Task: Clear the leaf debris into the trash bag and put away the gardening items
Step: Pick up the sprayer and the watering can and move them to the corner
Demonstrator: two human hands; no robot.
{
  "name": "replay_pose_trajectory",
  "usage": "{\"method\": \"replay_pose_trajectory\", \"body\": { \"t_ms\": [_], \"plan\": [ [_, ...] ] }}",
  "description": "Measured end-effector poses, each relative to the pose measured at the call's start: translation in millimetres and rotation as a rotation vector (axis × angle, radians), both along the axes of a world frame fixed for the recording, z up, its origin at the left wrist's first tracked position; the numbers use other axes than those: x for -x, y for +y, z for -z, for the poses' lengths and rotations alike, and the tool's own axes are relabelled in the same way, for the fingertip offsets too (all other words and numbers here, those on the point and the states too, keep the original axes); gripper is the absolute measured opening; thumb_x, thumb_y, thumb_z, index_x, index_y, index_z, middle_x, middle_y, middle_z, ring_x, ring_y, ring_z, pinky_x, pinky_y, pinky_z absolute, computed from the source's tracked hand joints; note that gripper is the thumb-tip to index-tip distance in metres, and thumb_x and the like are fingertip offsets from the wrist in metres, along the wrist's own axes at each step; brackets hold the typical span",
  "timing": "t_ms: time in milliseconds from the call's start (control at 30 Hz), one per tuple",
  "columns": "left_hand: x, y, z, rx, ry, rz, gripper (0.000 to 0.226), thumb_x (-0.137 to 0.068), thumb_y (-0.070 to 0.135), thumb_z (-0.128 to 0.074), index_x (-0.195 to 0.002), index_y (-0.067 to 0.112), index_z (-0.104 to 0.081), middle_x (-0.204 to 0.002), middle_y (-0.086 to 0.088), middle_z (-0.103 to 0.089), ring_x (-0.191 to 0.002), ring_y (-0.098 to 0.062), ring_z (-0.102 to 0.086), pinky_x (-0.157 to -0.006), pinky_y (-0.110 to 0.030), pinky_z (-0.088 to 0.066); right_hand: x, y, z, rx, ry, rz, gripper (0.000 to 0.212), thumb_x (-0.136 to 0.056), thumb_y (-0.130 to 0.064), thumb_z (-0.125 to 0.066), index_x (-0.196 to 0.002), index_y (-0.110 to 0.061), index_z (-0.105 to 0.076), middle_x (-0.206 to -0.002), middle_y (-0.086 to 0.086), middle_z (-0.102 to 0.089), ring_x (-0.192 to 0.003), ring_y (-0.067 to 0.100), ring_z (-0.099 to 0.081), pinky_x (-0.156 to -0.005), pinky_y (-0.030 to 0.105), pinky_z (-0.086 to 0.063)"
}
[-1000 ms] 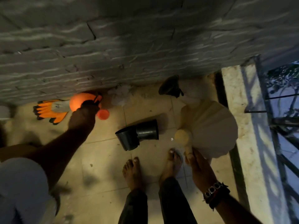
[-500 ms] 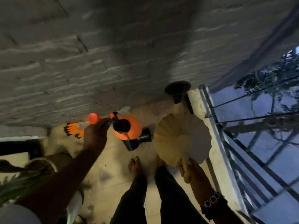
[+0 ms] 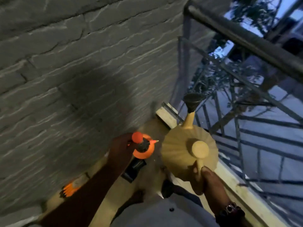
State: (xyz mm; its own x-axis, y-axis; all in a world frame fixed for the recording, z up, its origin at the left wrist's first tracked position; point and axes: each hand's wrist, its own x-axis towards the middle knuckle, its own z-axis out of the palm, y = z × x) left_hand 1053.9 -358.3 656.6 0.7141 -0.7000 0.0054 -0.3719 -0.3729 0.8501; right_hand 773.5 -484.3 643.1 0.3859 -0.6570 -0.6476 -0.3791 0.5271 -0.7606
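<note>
My left hand grips an orange spray bottle by its handle and holds it up above the floor. My right hand grips the handle of a beige ribbed watering can, also held up, its spout with a black rose pointing toward the railing. A black plastic pot lies on its side on the tiled floor under the spray bottle. Orange-and-grey gardening gloves lie on the floor by the wall, partly hidden behind my left forearm.
A grey stone-faced wall fills the left and centre. A dark metal balcony railing runs along the right, above a pale curb. The strip of floor between them is narrow.
I have stood up with both items: the spray bottle came off the floor and rose, and the watering can rose too. The view has lifted toward the railing.
</note>
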Motion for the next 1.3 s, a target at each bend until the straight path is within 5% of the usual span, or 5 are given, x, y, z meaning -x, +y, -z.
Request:
{"method": "replay_pose_trajectory", "body": {
  "t_ms": [233, 367, 867, 1067, 1300],
  "plan": [
    [12, -18, -29, 0.001, 0.138, 0.259, 0.022, -0.063, 0.052, -0.067, -0.066, 0.03, -0.068, -0.066, 0.006, -0.069, -0.066, -0.008, -0.063, -0.07, -0.038, -0.053, 47, 86, -25, -0.019, -0.115, 0.432, 0.035, -0.102, -0.02, -0.031, -0.084, -0.005, -0.057, -0.069, 0.013, -0.054, -0.063, 0.025, -0.052, -0.062, 0.035, -0.041],
    [53, -32, -48, -0.047, 0.031, 0.536, 0.029, -0.06, 0.055, -0.065, -0.061, 0.026, -0.064, -0.057, 0.014, -0.059, -0.056, 0.002, -0.052, -0.058, -0.014, -0.04, 89, 130, -30, 0.031, -0.094, 0.606, 0.036, -0.101, -0.027, -0.038, -0.081, -0.007, -0.061, -0.062, 0.009, -0.049, -0.061, 0.023, -0.043, -0.062, 0.037, -0.034],
    [304, -54, -51, -0.016, 0.095, 0.99, 0.029, -0.072, 0.009, -0.085, -0.072, 0.036, -0.074, -0.075, 0.01, -0.074, -0.072, -0.003, -0.067, -0.074, -0.024, -0.052, 258, 260, -45, 0.073, -0.047, 1.232, 0.04, -0.103, -0.021, -0.033, -0.081, -0.002, -0.06, -0.058, 0.01, -0.048, -0.053, 0.023, -0.041, -0.055, 0.033, -0.032],
    [416, -58, -54, -0.046, 0.138, 1.189, 0.017, -0.073, 0.038, -0.077, -0.087, 0.028, -0.077, -0.083, 0.004, -0.076, -0.085, -0.02, -0.073, -0.083, -0.047, -0.058, 322, 313, -41, 0.056, -0.034, 1.443, 0.041, -0.105, -0.02, -0.032, -0.085, 0.0, -0.061, -0.063, 0.011, -0.052, -0.054, 0.021, -0.042, -0.057, 0.033, -0.033],
    [549, -72, -62, 0.004, 0.092, 1.456, 0.022, -0.084, 0.01, -0.075, -0.081, 0.032, -0.074, -0.077, 0.011, -0.075, -0.078, -0.007, -0.069, -0.075, -0.024, -0.052, 379, 339, -41, 0.038, -0.127, 1.825, 0.039, -0.105, -0.022, -0.032, -0.086, 0.001, -0.058, -0.055, 0.008, -0.051, -0.038, 0.014, -0.041, -0.042, 0.024, -0.034]
  ]
}}
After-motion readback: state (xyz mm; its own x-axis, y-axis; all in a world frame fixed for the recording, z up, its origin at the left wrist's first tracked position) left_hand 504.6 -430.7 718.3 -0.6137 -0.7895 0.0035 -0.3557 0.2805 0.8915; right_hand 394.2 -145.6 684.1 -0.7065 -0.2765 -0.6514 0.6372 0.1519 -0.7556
